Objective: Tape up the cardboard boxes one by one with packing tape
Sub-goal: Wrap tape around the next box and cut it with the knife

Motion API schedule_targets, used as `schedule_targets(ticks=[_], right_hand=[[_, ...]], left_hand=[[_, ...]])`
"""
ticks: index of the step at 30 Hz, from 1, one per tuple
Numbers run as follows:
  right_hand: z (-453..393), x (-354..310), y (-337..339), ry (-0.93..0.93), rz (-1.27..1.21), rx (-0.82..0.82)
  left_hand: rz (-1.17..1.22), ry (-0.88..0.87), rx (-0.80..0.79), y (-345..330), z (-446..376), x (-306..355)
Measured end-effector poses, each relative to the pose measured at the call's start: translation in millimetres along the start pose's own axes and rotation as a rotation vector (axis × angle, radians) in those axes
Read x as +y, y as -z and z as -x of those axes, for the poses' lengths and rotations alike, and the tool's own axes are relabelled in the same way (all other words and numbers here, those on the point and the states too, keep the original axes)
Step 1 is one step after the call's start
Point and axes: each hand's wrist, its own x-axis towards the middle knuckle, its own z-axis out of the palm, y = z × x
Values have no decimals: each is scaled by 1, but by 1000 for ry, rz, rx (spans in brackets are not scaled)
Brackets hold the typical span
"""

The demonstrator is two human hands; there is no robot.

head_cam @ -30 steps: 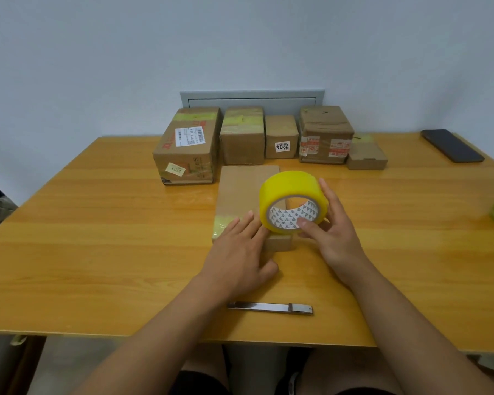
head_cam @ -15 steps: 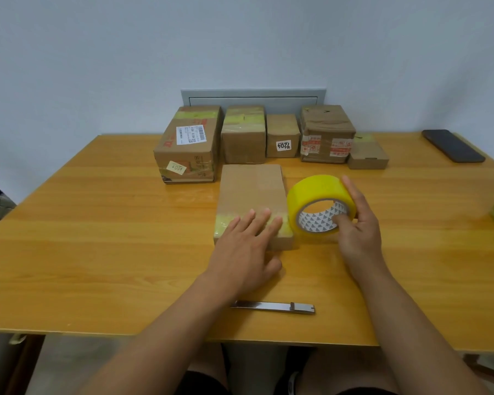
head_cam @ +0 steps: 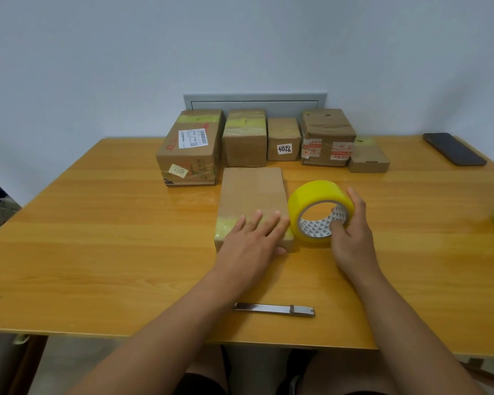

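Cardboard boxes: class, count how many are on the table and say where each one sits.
6. Five stand in a back row: the largest box, second box, box marked 7204, red-taped box and flat small box. The sixth box lies under the left hand.

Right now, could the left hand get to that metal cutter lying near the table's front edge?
Probably yes. The cutter lies bare on the table, just beside the left forearm, with nothing over it. But the left hand is pressing flat on the flat box, so it would have to let go first.
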Motion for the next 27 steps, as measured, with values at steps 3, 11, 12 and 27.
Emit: schedule_targets(ticks=[3, 11, 12, 27], right_hand=[[1, -6, 0, -15, -31, 12], [2, -36, -7, -47, -374, -1], [3, -40, -11, -43, -435, -30], [14, -93, -52, 186, -440, -334]], left_hand=[[21, 17, 30, 1, 1, 3], [525, 156, 502, 25, 21, -1], [572, 163, 547, 25, 24, -2], [629, 180, 745, 27, 41, -16]])
